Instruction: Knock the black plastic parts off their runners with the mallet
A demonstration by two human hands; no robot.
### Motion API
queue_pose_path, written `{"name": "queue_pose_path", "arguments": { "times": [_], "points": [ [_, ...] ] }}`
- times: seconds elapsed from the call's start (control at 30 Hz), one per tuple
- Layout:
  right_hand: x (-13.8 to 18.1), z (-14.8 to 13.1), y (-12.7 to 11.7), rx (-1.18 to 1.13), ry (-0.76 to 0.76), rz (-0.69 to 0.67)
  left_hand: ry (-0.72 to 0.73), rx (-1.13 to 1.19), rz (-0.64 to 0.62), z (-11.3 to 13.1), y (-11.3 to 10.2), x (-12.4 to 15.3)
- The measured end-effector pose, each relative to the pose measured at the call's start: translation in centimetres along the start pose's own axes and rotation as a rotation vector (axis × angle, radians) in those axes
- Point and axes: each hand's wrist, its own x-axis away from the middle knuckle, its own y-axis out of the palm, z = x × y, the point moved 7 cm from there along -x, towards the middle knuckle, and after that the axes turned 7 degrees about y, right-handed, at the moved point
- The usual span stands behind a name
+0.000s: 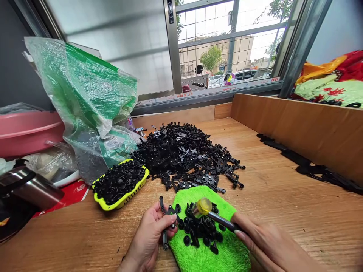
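The left hand (150, 234) sits at the near edge of the wooden table (283, 211), thumb and fingers pressed together on a black bracket (167, 219), a small part with several thin arms that rests at the left edge of a green cloth (204, 253). The right hand (266, 241) comes in from the lower right with its fingers closed around the dark handle of a small hammer (211, 212). The hammer's yellow head hangs over the middle of the cloth, just above a loose cluster of black caps (198, 230) lying on the cloth; whether it touches them cannot be told.

Just beyond the cloth, touching its far edge, spreads a large pile of black brackets (184, 155). To the left of that pile a yellow basket (127, 198) holds more black caps, heaped to the rim. Behind the basket slumps a green and clear plastic bag (87, 102). At the far left lie a pink basin (25, 132) and a steel flask (31, 189) on its side. A wooden board (306, 132) walls the table's right side, with more black parts along its foot. Farthest off is a window (227, 45), with a street outside.
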Motion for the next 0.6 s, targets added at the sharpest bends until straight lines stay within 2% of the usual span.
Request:
{"name": "queue_pose_path", "arguments": {
  "times": [0.07, 0.2, 0.37, 0.5, 0.6],
  "points": [
    [-0.6, -1.1, 0.0, 0.036, -0.082, 0.001, 0.000, -0.009, 0.011, 0.1, 0.0, 0.0],
    [-1.5, -2.3, 1.3, 0.122, -0.133, -0.095, 0.005, -0.019, 0.007, 0.2, 0.1, -0.1],
    [-1.8, -2.5, 1.5, 0.080, -0.137, -0.095, 0.002, -0.037, 0.022, 0.2, 0.0, 0.0],
    [-1.2, -2.5, 2.2, 0.140, -0.139, -0.142, 0.024, -0.048, 0.016, 0.3, -0.2, 0.1],
    [-1.2, -2.4, 2.3, 0.077, -0.103, -0.124, -0.001, -0.050, 0.018, 0.0, -0.3, 0.1]
  ]
}}
